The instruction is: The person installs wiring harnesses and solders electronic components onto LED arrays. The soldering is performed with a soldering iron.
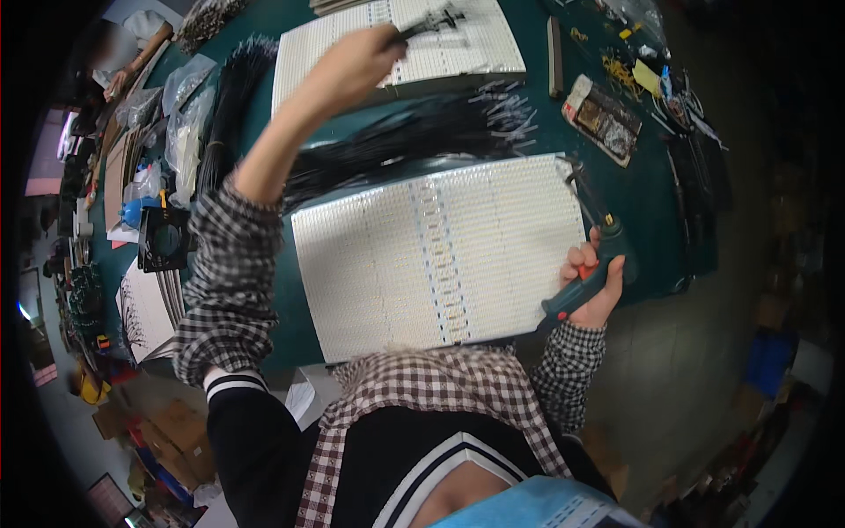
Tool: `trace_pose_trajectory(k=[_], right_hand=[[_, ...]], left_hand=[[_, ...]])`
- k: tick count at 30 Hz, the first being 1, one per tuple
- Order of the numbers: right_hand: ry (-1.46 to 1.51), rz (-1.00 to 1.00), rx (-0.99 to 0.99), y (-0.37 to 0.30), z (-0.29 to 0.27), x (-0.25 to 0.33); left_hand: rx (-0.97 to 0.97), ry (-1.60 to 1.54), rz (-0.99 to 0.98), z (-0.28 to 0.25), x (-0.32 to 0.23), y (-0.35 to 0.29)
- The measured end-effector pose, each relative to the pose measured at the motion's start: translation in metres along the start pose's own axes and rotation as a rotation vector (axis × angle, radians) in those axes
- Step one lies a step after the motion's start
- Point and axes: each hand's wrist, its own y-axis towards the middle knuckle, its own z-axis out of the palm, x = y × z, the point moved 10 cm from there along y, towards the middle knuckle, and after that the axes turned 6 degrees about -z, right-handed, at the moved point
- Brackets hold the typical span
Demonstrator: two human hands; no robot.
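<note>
I take the near white panel (370,264), covered in narrow rows, as my landmark; it lies on the green bench (650,195). At its right edge, my right hand (598,295) has its fingers wrapped around a dark green pistol-grip soldering gun (620,251), near a red trigger. The gun's slim metal end points toward the panel's far right corner; from my feed I cannot tell if they touch. Beyond the panel, my left hand (356,66) is over the far white panel (484,55), fingers clenched on a dark item (433,24) too blurred for me to identify. Just beyond the near panel, a bundle of black wires (378,154) with pale ends runs crosswise. Past its far right corner I see a scorched open box (603,121) and a grey bar (554,57). Left of the panel stands a black square fan frame (164,238).
</note>
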Motion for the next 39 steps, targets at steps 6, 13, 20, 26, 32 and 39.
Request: trace_pose_trajectory(k=[6, 13, 20, 26, 32, 39], right_hand=[[0.194, 0.019, 0.069, 0.001, -0.005, 0.002], [0.332, 0.049, 0.195, -0.005, 0.005, 0.018], [-0.275, -0.134, 0.0, -0.022, 0.003, 0.05], [-0.316, -0.139, -0.037, -0.031, 0.007, 0.064], [-0.343, -0.137, -0.23, 0.003, -0.024, 0.118], [-0.573, -0.03, -0.439, 0.044, -0.06, 0.144]], left_hand=[[-0.198, 0.449, -0.04, -0.073, -0.106, -0.054], [0.059, 0.202, 0.079, -0.019, -0.128, -0.165], [0.347, -0.241, 0.031, 0.121, -0.083, -0.205], [0.259, -0.284, -0.021, 0.117, -0.079, -0.193], [0.214, -0.297, -0.058, 0.117, -0.071, -0.193], [0.223, -0.324, -0.122, 0.113, -0.073, -0.196]])
